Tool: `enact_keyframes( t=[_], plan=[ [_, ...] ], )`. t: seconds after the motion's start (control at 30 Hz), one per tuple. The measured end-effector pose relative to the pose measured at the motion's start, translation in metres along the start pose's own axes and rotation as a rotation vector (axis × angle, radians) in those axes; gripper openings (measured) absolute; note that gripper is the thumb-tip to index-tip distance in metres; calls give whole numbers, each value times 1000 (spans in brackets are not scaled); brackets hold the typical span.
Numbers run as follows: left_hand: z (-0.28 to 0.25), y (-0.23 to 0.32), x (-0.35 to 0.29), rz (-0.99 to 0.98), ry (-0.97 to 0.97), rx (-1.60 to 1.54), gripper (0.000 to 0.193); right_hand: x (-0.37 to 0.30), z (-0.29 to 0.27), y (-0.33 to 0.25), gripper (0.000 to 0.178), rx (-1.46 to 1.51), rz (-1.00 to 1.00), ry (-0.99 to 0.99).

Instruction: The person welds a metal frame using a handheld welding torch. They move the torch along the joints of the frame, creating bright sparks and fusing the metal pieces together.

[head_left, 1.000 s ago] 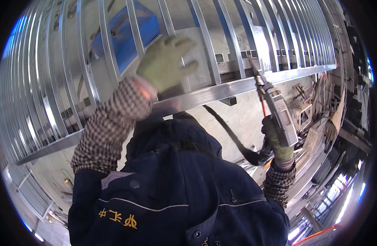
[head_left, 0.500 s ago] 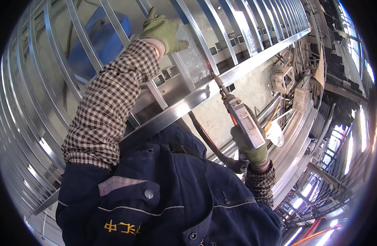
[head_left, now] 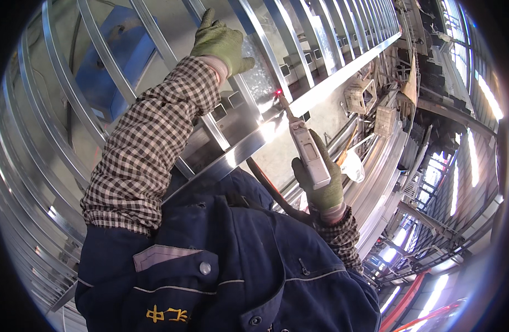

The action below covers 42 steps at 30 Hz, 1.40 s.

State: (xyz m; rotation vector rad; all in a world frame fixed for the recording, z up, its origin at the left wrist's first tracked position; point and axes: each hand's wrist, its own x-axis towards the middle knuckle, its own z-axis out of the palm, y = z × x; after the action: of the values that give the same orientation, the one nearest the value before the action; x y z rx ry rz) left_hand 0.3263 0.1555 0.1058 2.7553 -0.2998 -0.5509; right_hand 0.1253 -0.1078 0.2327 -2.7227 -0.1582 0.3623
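Note:
My left hand point(head_left: 221, 47), in a green work glove, lies across a flat metal bar point(head_left: 244, 91) of a shiny ladder-like frame, index finger stretched along it and thumb spread aside. In my right hand point(head_left: 323, 177), also gloved, is a pale handheld laser welding gun point(head_left: 309, 157). The gun's narrow nozzle reaches over the frame's long side rail point(head_left: 243, 152). A red light spot point(head_left: 278, 92) shows by the tip, close to where a crossbar point(head_left: 265, 52) meets the rail. My right fingers are partly hidden behind the gun.
A blue box-like object point(head_left: 113, 61) stands beneath the bars at left. A dark hose point(head_left: 273, 185) runs beside my body below the rail. To the right are stacked long metal profiles point(head_left: 370, 182), a basket-like crate point(head_left: 360, 97) and a white plastic piece point(head_left: 352, 166).
My right hand has brought the welding gun left and upward, its tip now farther over the rail. The red spot looks brighter. My left hand keeps its place on the bar.

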Motion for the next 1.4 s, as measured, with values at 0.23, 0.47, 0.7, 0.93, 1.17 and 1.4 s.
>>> enact_keyframes(
  t=[0.23,0.47,0.7,0.93,1.17,1.4],
  plan=[
    [-1,-1,-6,39,22,-128,70,0,-7,-23,65,115,279,-71],
    [9,1,0,48,56,-108,67,6,-5,-25,61,-75,2,-9],
    [7,3,-1,59,39,-104,66,8,-11,-26,59,-173,-58,-34],
    [2,5,-4,60,43,-129,65,8,-15,-22,60,-168,-79,-48],
    [8,3,-3,93,79,-127,57,12,-21,-27,58,-168,-44,-60],
    [16,5,-3,109,166,-72,43,19,-34,-49,61,-2,162,-110]
  ],
)
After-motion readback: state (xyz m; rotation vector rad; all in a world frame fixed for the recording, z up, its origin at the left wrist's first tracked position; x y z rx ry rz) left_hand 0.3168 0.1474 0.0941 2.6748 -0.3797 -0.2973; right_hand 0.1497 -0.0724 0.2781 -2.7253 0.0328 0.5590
